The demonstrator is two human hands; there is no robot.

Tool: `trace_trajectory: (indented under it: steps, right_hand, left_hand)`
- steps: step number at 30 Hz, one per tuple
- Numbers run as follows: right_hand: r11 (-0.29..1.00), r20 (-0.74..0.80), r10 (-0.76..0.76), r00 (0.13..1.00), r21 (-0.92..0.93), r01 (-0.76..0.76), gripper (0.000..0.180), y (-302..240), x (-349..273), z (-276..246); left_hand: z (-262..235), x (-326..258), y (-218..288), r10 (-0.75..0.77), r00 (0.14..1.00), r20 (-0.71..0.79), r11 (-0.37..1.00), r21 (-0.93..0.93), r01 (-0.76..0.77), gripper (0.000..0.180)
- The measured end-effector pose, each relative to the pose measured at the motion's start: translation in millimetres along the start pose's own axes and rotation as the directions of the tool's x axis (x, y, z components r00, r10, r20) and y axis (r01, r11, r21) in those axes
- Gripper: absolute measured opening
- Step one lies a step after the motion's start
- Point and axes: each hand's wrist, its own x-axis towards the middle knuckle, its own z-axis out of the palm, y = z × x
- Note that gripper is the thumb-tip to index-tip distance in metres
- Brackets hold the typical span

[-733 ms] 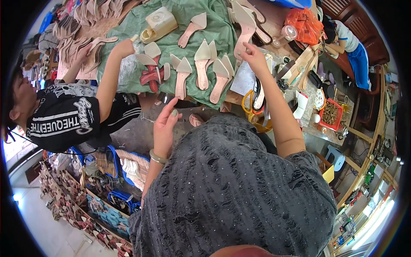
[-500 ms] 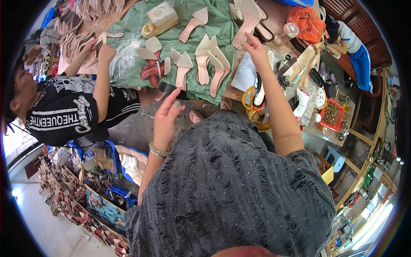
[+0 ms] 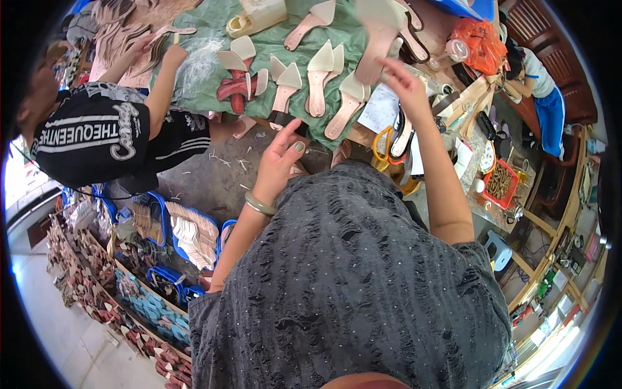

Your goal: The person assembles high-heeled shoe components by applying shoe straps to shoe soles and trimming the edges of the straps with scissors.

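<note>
My right hand (image 3: 407, 89) grips the heel end of a pointed-toe slipper (image 3: 378, 47), which has a white toe upper and a pinkish insole and is blurred by motion. Its fingers and thumb meet around the tan heel end. Over the gap before the table, my left hand (image 3: 283, 161) is held empty with its fingers apart. Several similar slippers, among them one with a white toe (image 3: 319, 81) and one at the sheet's near edge (image 3: 345, 110), lie on the green sheet (image 3: 194, 71). Red shoe pieces (image 3: 237, 91) lie crossed under white uppers left of them.
At the left a co-worker (image 3: 97, 136) handles a sole piece by stacked soles (image 3: 110, 55). A white plastic jug (image 3: 257, 18) stands at the back. Yellow-handled scissors (image 3: 382, 148), paper (image 3: 381, 107), an orange bag (image 3: 478, 45) and a red basket (image 3: 502, 181) sit to the right.
The slipper by my right hand has come up off the table, in its grip. My left hand has shifted right and nearer me. The view has moved a little.
</note>
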Motion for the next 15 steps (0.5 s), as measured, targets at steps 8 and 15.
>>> trace_trajectory:
  steps: [8,15]
  right_hand:
    - [0.998,0.579,-0.064,0.813,0.052,0.042,0.026,-53,-71,117]
    - [0.993,0.376,0.018,0.926,-0.115,0.027,0.021,-41,-76,117]
  left_hand:
    - [6,13,27,0.258,0.953,-0.158,0.873,-0.386,-0.3,0.096]
    - [-35,-8,47,0.28,0.96,-0.007,0.914,-0.303,-0.269,0.05]
